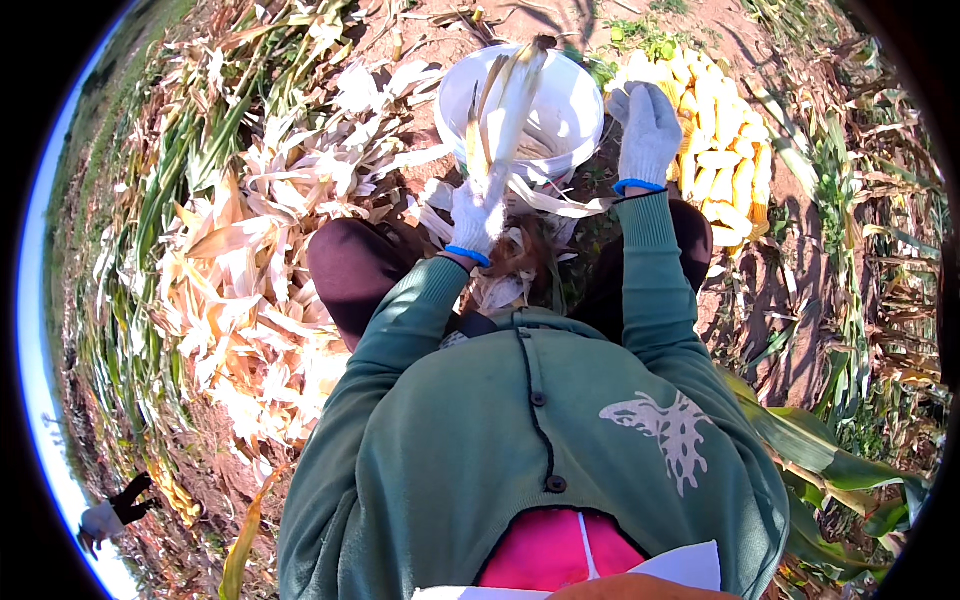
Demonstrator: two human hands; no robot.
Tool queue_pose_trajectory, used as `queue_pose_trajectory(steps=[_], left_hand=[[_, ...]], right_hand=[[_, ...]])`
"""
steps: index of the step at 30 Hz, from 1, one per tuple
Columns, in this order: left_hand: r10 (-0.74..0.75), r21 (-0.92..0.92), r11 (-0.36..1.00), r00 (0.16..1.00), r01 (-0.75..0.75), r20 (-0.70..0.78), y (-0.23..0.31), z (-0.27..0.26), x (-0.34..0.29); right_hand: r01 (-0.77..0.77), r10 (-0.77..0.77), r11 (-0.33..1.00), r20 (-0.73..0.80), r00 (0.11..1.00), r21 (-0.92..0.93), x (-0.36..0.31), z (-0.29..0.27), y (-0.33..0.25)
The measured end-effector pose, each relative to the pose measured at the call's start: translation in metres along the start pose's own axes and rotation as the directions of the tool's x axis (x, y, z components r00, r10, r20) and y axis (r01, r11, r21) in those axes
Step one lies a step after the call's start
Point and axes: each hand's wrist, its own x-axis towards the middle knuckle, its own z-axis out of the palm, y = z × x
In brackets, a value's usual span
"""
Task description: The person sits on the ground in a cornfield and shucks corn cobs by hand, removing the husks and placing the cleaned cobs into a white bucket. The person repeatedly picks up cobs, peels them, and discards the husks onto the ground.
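Observation:
My left hand [478, 215], in a white knit glove with a blue cuff, is closed round the lower end of an ear of corn [518, 105]. The ear is still wrapped in pale husk, with dry leaves peeling off and a dark tuft at its tip. It stands tilted in front of a white bucket [585, 115], its tip reaching past the far rim. To the right of the bucket, my gloved right hand [648, 135] is raised with its fingers stretched and nothing visible in them. Beside it lies a pile of husked yellow corn ears [722, 150].
Stripped dry husks [250, 260] are heaped at my left. Cut stalks [205, 130] lie farther left, and green corn leaves [830, 460] spread at the lower right. Another person [110, 515] and more yellow ears [175, 495] are at the far lower left.

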Motion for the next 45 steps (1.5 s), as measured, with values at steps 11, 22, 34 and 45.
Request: queue_pose_trajectory(steps=[11, 22, 34, 45], left_hand=[[-0.151, -0.077, 0.982, 0.964, 0.171, 0.22, 0.04, 0.004, -0.009], [-0.559, -0.132, 0.815, 0.826, 0.564, 0.076, 0.027, -0.004, 0.025], [-0.392, -0.391, 0.819, 0.907, 0.42, 0.154, 0.037, -0.017, 0.048], [-0.609, -0.721, 0.52, 0.79, 0.459, 0.064, 0.029, -0.003, 0.043]], right_hand=[[-0.571, 0.471, 0.764, 0.346, 0.812, 0.3, -0.046, 0.029, 0.074], [-0.312, 0.393, 0.919, 0.476, 0.786, -0.242, -0.075, 0.015, 0.113], [-0.308, 0.335, 0.938, 0.644, 0.688, -0.159, -0.096, 0.017, 0.119], [0.054, 0.127, 0.942, 0.498, 0.858, -0.332, -0.113, 0.016, 0.134]])
